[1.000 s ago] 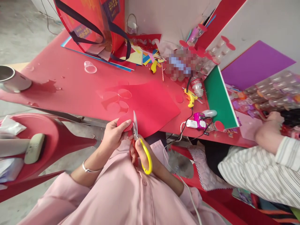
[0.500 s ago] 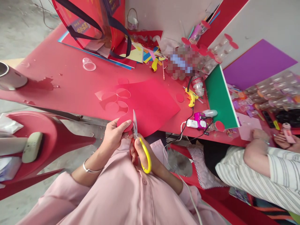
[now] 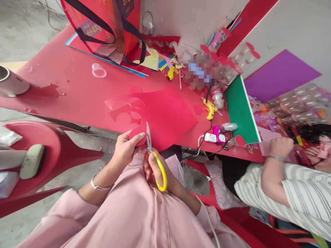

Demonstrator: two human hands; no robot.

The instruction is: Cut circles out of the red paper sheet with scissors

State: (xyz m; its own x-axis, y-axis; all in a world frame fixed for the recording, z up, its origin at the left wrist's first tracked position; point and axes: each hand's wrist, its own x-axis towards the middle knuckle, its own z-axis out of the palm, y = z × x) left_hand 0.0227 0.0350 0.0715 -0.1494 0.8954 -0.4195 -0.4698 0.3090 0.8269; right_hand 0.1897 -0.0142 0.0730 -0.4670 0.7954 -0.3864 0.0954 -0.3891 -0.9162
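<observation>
Between its thumb and fingers, my left hand (image 3: pixel 126 148) pinches a round piece of red paper (image 3: pixel 134 133) at the table's front edge. My right hand (image 3: pixel 156 168) is closed around the yellow handle of a pair of scissors (image 3: pixel 162 172), whose blades point up beside the round piece. A large red paper sheet (image 3: pixel 168 117) lies on the red table (image 3: pixel 77 93) just beyond the blades. Round holes are cut in its left part. A loose red disc (image 3: pixel 197 109) rests to the right of the sheet.
A yellow glue gun (image 3: pixel 210 109) and a pink plug adapter (image 3: pixel 219 134) with cords sit right of the sheet. A green board (image 3: pixel 240 110) stands beyond them. A metal cup (image 3: pixel 12 82) is far left. Another person's arm (image 3: pixel 276 172) is at the right.
The view has shifted slightly. At the right, the other person's hand has lifted and closed. My hands, the scissors and the round piece look almost the same.
</observation>
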